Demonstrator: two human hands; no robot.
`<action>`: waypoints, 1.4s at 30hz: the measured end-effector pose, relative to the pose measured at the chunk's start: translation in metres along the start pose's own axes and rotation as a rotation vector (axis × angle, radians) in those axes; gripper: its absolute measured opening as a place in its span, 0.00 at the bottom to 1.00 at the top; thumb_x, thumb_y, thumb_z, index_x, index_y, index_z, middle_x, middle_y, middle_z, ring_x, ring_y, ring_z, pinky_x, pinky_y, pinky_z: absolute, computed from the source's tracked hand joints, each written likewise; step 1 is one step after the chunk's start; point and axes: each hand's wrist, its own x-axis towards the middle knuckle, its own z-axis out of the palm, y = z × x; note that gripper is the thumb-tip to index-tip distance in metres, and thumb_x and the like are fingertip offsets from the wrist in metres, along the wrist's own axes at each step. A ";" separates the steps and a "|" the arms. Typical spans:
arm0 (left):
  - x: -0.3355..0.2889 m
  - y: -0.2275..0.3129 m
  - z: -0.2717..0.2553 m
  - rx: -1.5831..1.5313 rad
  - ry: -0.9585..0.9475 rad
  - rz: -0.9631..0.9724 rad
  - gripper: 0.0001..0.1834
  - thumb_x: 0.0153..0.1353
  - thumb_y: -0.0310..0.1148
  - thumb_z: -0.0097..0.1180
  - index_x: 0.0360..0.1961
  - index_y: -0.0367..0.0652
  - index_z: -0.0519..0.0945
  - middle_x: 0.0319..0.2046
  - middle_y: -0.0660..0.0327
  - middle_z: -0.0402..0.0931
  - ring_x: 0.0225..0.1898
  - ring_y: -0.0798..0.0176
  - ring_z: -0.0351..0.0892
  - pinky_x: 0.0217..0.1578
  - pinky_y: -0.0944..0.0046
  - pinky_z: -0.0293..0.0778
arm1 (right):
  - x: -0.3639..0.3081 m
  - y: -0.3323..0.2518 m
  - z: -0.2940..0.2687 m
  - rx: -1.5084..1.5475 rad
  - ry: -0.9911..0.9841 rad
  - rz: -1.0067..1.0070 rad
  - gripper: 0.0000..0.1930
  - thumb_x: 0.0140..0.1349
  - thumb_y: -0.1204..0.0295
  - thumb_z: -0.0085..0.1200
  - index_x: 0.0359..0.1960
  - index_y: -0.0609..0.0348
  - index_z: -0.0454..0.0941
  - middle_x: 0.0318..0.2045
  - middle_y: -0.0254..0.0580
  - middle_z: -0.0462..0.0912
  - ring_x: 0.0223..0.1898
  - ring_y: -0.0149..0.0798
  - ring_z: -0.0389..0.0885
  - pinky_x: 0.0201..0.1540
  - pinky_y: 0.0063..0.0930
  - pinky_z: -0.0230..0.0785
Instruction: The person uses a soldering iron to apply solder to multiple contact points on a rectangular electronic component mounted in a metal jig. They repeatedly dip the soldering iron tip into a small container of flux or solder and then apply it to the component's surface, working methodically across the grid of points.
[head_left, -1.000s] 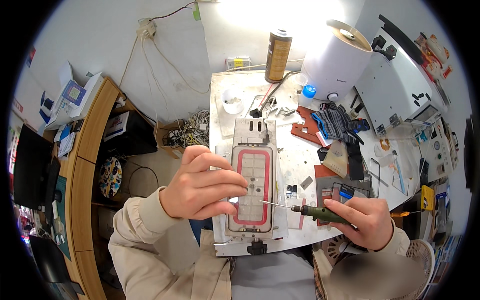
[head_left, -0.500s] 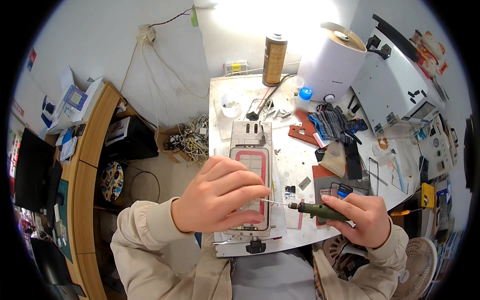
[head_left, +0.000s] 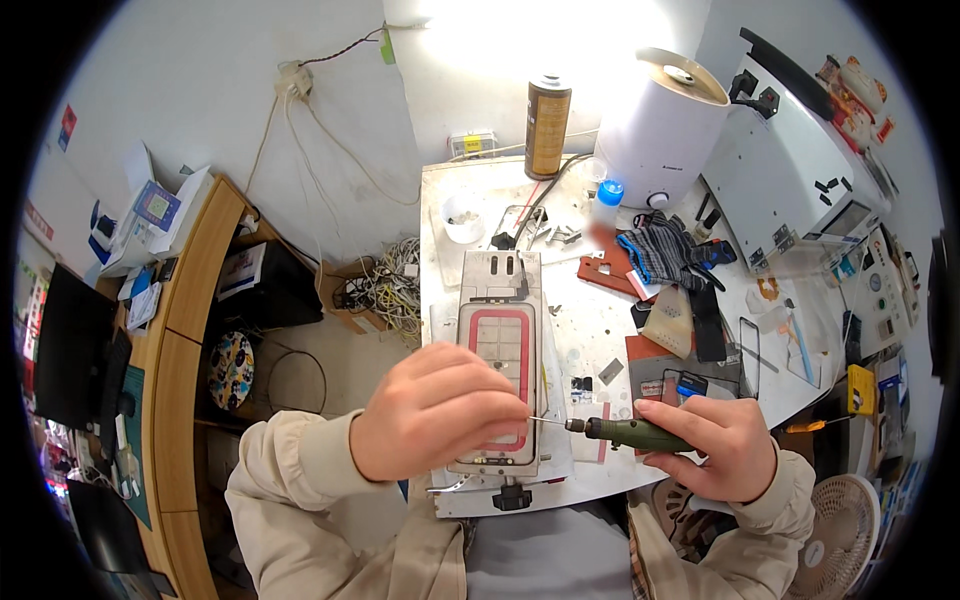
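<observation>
My right hand (head_left: 715, 445) is closed around a dark green handheld rotary tool (head_left: 640, 433), held level with its thin metal shaft pointing left. Fingers pressed together, my left hand (head_left: 440, 410) meets the end of that shaft; whatever sits between its fingertips is hidden. Below the left hand lies a long metal fixture (head_left: 500, 268) with a rounded rectangular plate outlined by a pinkish-red border (head_left: 503, 313). The hand covers the lower left of that plate. A black knob (head_left: 512, 497) projects from the fixture's near end.
On the white table (head_left: 590, 345) stand a brown spray can (head_left: 547, 130), white humidifier-like cylinder (head_left: 660, 130), blue-capped bottle (head_left: 608, 200) and small white tub (head_left: 462, 215). Striped gloves (head_left: 660, 250) lie at right. A white boxy machine (head_left: 800, 170) is behind them; a fan (head_left: 838, 530) is lower right.
My left hand's fingers, spread earlier, have drawn together, and the hand sits slightly lower. The rotary tool has shifted a little left and down with my right hand.
</observation>
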 end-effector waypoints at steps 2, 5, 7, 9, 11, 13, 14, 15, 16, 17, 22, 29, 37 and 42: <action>0.005 0.013 0.001 -0.014 0.040 -0.018 0.15 0.51 0.33 0.77 0.40 0.43 0.90 0.39 0.62 0.86 0.38 0.60 0.82 0.39 0.61 0.78 | 0.001 0.001 0.001 0.004 0.007 0.002 0.33 0.54 0.67 0.77 0.64 0.50 0.84 0.27 0.34 0.81 0.24 0.39 0.79 0.26 0.35 0.73; 0.000 0.011 -0.006 0.103 -0.008 0.087 0.16 0.54 0.31 0.74 0.44 0.39 0.87 0.38 0.60 0.84 0.36 0.59 0.83 0.35 0.61 0.79 | 0.003 0.001 0.000 0.043 0.005 -0.022 0.33 0.54 0.67 0.77 0.65 0.51 0.83 0.27 0.34 0.81 0.24 0.39 0.79 0.26 0.35 0.72; -0.001 0.010 -0.011 0.172 0.033 0.134 0.19 0.49 0.29 0.73 0.44 0.39 0.88 0.39 0.60 0.84 0.35 0.59 0.83 0.35 0.60 0.79 | 0.004 0.001 -0.001 0.104 -0.020 -0.018 0.34 0.55 0.67 0.77 0.66 0.53 0.82 0.27 0.35 0.82 0.24 0.39 0.79 0.26 0.34 0.72; -0.001 0.009 -0.012 0.238 0.076 0.176 0.19 0.46 0.27 0.71 0.44 0.39 0.88 0.38 0.60 0.84 0.35 0.58 0.83 0.36 0.60 0.79 | 0.004 0.003 -0.002 0.197 -0.054 0.004 0.34 0.56 0.67 0.77 0.67 0.54 0.81 0.28 0.36 0.83 0.24 0.40 0.79 0.27 0.34 0.73; -0.002 0.008 -0.012 0.303 0.117 0.210 0.18 0.47 0.25 0.70 0.43 0.40 0.88 0.37 0.60 0.84 0.35 0.58 0.83 0.36 0.59 0.79 | 0.004 0.004 -0.004 0.326 -0.101 0.038 0.35 0.57 0.66 0.78 0.68 0.55 0.80 0.30 0.38 0.85 0.24 0.42 0.81 0.28 0.33 0.74; -0.002 -0.008 -0.029 0.384 -0.020 0.097 0.13 0.51 0.22 0.68 0.40 0.40 0.86 0.35 0.61 0.82 0.34 0.57 0.82 0.36 0.61 0.79 | 0.002 0.009 -0.013 0.425 -0.108 0.102 0.31 0.61 0.73 0.72 0.68 0.60 0.79 0.37 0.44 0.89 0.28 0.36 0.85 0.33 0.29 0.77; 0.001 -0.018 -0.040 0.428 -0.087 0.040 0.11 0.54 0.21 0.67 0.39 0.40 0.85 0.34 0.61 0.82 0.33 0.57 0.82 0.36 0.61 0.78 | -0.004 0.017 -0.018 0.467 -0.079 0.153 0.31 0.61 0.75 0.71 0.68 0.62 0.78 0.38 0.46 0.90 0.30 0.34 0.86 0.35 0.29 0.78; 0.004 -0.039 -0.040 0.443 0.308 -0.048 0.03 0.64 0.20 0.63 0.37 0.40 0.82 0.31 0.59 0.79 0.32 0.55 0.80 0.35 0.62 0.76 | -0.008 0.021 -0.021 0.507 -0.048 0.208 0.30 0.62 0.77 0.69 0.67 0.63 0.78 0.40 0.47 0.91 0.32 0.32 0.87 0.36 0.28 0.79; 0.009 -0.062 -0.046 0.430 0.404 -0.199 0.04 0.73 0.23 0.58 0.36 0.38 0.80 0.31 0.58 0.79 0.31 0.56 0.78 0.33 0.60 0.75 | -0.009 0.023 -0.019 0.488 0.075 0.240 0.29 0.61 0.80 0.65 0.67 0.66 0.77 0.43 0.48 0.92 0.37 0.29 0.88 0.42 0.26 0.81; 0.010 -0.089 -0.048 0.340 0.364 -0.307 0.05 0.73 0.24 0.58 0.37 0.37 0.80 0.31 0.57 0.79 0.31 0.55 0.78 0.33 0.59 0.75 | -0.007 0.022 -0.023 0.462 0.047 0.260 0.29 0.61 0.79 0.65 0.67 0.67 0.78 0.43 0.48 0.92 0.37 0.29 0.88 0.42 0.26 0.81; 0.012 -0.216 0.001 0.422 0.109 -0.426 0.07 0.71 0.31 0.63 0.36 0.38 0.83 0.35 0.53 0.83 0.40 0.49 0.83 0.39 0.54 0.77 | 0.009 0.023 -0.012 0.284 0.055 0.122 0.29 0.59 0.76 0.71 0.64 0.64 0.81 0.34 0.44 0.88 0.27 0.34 0.83 0.32 0.28 0.74; 0.016 -0.255 0.054 0.363 0.133 -0.336 0.05 0.64 0.26 0.66 0.41 0.40 0.89 0.40 0.59 0.87 0.44 0.51 0.85 0.46 0.55 0.79 | 0.020 0.016 -0.010 -0.100 0.037 0.097 0.32 0.54 0.69 0.77 0.63 0.54 0.85 0.25 0.35 0.78 0.21 0.38 0.77 0.24 0.34 0.68; 0.010 -0.229 0.037 0.361 0.234 -0.301 0.06 0.66 0.24 0.65 0.42 0.43 0.90 0.43 0.62 0.89 0.45 0.55 0.84 0.49 0.55 0.76 | 0.033 0.014 -0.007 -0.166 0.027 0.020 0.29 0.53 0.68 0.76 0.60 0.49 0.88 0.24 0.33 0.76 0.21 0.38 0.76 0.24 0.35 0.67; 0.000 -0.133 0.009 0.000 0.265 -0.136 0.06 0.70 0.32 0.65 0.43 0.44 0.89 0.41 0.63 0.88 0.44 0.55 0.83 0.51 0.53 0.76 | 0.033 0.013 -0.007 -0.190 0.033 0.034 0.29 0.52 0.69 0.75 0.60 0.49 0.87 0.24 0.33 0.76 0.21 0.38 0.77 0.24 0.35 0.67</action>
